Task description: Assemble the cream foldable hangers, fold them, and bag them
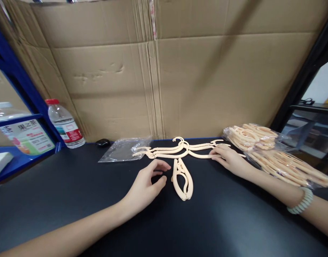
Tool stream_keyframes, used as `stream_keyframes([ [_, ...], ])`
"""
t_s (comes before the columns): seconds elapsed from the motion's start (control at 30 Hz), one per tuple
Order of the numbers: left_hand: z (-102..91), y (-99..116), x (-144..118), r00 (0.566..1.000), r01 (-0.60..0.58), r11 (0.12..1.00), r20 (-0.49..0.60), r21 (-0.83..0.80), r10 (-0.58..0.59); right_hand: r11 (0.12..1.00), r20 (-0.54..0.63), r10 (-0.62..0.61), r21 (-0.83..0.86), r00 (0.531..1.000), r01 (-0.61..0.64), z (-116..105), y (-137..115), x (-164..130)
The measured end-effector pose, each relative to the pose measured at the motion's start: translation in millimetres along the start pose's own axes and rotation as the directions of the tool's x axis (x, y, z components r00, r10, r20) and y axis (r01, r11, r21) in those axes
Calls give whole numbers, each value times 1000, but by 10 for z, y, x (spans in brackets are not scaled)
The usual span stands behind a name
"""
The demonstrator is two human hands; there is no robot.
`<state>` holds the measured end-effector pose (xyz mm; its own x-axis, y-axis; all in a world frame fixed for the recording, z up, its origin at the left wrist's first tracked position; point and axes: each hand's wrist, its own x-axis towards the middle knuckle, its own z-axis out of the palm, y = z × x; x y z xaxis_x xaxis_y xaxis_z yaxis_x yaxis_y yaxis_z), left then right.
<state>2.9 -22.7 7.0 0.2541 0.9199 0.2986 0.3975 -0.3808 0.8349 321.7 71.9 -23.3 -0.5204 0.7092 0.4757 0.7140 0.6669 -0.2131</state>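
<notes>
Two cream plastic hangers lie unfolded on the black table, one overlapping the other. My right hand [230, 159] is closed on the right end of the nearer unfolded hanger [167, 156], its fingertips on the arm. Just behind lies the other unfolded hanger [197, 147], its hook pointing at the cardboard. A folded hanger [190, 180] rests closer to me, its arms drawn together in a narrow loop. To its left hovers my left hand [145, 184], fingers curved and apart, holding nothing and not touching the hanger.
Bagged folded hangers [251, 137] and a second bagged bundle [289, 167] lie at the right. A clear plastic bag [123, 150] is flat at the back left, beside a small black object [102, 143] and a water bottle [64, 125]. Cardboard [105, 82] walls the back.
</notes>
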Motion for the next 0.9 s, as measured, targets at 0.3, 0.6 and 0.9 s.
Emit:
stream_keyframes([
  [0.3,-38,-63,43,969,124,951,-172,-285,-178,992,-73,118,60,990,-113,-182,-218,8],
  [0.6,-25,-61,24,932,152,908,-248,-391,-264,991,-397,101,-39,912,-127,-474,-204,-28],
  [0.9,0,-78,10,929,142,901,-259,-410,-264,996,-365,40,-62,930,-67,-507,-412,-63],
])
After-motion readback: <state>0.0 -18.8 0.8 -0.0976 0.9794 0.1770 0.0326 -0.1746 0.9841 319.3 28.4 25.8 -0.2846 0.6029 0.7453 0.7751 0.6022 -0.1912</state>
